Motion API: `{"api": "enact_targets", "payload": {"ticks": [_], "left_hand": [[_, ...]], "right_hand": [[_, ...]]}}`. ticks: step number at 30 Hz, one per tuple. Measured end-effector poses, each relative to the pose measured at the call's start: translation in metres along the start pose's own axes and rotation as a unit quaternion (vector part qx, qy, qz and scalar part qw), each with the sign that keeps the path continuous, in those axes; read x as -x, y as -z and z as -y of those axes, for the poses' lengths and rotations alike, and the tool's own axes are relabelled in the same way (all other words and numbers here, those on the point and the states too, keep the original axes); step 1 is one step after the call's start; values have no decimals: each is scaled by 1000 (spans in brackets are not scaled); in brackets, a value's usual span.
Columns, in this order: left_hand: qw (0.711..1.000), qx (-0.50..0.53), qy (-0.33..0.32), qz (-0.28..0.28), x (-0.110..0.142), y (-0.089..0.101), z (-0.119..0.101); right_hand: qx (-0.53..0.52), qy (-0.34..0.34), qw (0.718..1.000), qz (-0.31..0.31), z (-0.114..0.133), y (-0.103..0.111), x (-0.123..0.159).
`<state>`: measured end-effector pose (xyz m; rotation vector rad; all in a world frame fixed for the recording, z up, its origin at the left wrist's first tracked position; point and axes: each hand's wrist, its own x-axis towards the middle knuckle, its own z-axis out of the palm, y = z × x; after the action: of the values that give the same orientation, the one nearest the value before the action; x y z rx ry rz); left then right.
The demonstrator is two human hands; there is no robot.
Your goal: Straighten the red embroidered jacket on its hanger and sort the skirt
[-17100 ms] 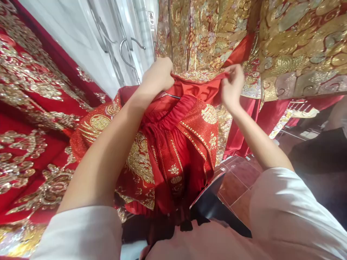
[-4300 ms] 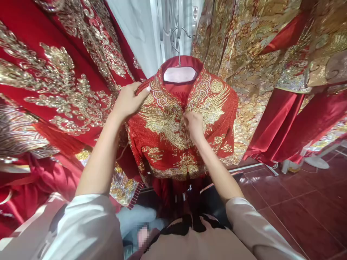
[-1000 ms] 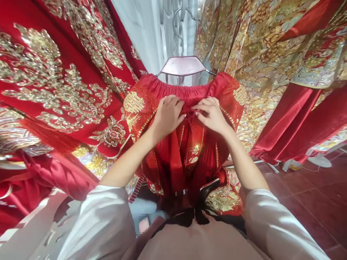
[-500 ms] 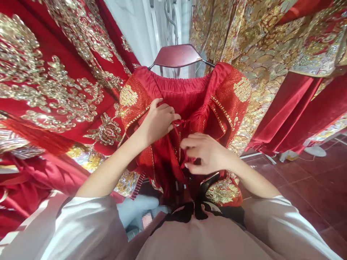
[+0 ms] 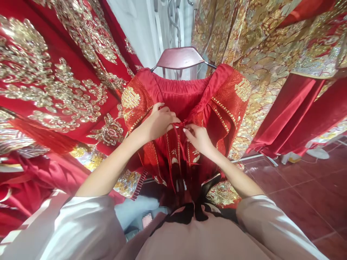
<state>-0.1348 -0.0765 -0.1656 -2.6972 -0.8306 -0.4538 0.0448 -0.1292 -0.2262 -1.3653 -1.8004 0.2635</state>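
Observation:
A red skirt with gold embroidery hangs by its gathered waistband from a dark red hanger. At the middle of the waistband is a thin red tie cord. My left hand is closed, pinching the cord at the waistband. Close beside it, my right hand pinches the same cord from the right, fingers pressed together. The cord's loose ends trail down the skirt front between my wrists.
Red garments with heavy gold embroidery hang at the left. Gold brocade robes hang at the right, with red lining below. A white wall lies behind the hanger. Dark red floor tiles show at the lower right.
My right hand has risen from lower on the skirt front to the tie at the waistband, meeting my left hand. My left hand has stayed on the cord.

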Motion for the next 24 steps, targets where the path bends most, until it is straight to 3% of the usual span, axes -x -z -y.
{"api": "enact_targets", "payload": {"ticks": [3,6,8,12,14,16,18,20,22,24], "left_hand": [[1000,10,-5,5,0,1,-1],[1000,13,-10,-10,4,6,0],[999,10,7,-44,11,11,2],[993,-2,61,-104,37,19,11],[997,25,23,-69,50,23,14],[995,81,-22,-45,59,31,13],[986,137,6,-98,60,40,12],[961,161,128,-183,49,44,11],[928,144,268,-214,29,38,14],[905,99,352,-217,7,23,21]], "right_hand": [[-87,-1,996,-24,2,-3,-10],[-89,22,995,-42,2,-8,-9],[-77,23,997,-1,-6,-18,1],[10,-38,986,162,-40,-39,39],[53,-57,975,207,-50,-34,55],[126,-54,968,213,-46,-11,60],[202,-37,967,148,-29,25,49],[217,-13,976,1,-7,60,27],[188,-8,972,-137,11,83,-3],[164,-24,966,-197,17,89,-32]]}}
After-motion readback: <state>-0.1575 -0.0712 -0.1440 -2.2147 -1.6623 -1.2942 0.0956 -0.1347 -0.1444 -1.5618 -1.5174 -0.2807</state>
